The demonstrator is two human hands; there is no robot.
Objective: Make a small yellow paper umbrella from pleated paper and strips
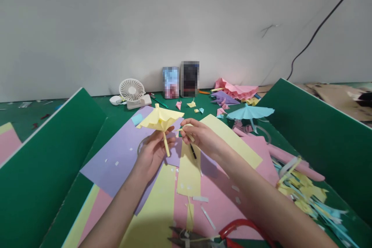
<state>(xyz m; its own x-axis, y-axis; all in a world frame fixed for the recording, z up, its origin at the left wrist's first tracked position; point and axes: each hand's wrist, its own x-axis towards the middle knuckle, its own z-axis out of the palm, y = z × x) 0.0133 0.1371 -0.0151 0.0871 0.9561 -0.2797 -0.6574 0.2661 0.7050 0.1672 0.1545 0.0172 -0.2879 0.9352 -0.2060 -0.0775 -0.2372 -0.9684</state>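
A small yellow paper umbrella [161, 119] stands up out of my left hand [152, 153], whose fingers are closed around its rolled-paper handle [166, 146] just under the canopy. Just right of it, my right hand [200, 133] pinches a thin yellow paper strip [190, 137]; one end points towards the umbrella. The fingertips partly hide the strip. Below the right hand a black pen [193, 151] lies on a yellow sheet [188, 176]. Red-handled scissors [236, 228] rest at the near edge, blades pointing left.
Purple paper [112, 157] and pink paper [221, 209] cover the middle. A blue paper umbrella [250, 112] and paper scraps [309, 192] are on the right. A white fan [131, 90] and two blurred upright panels stand behind. Green boards [55, 135] flank both sides.
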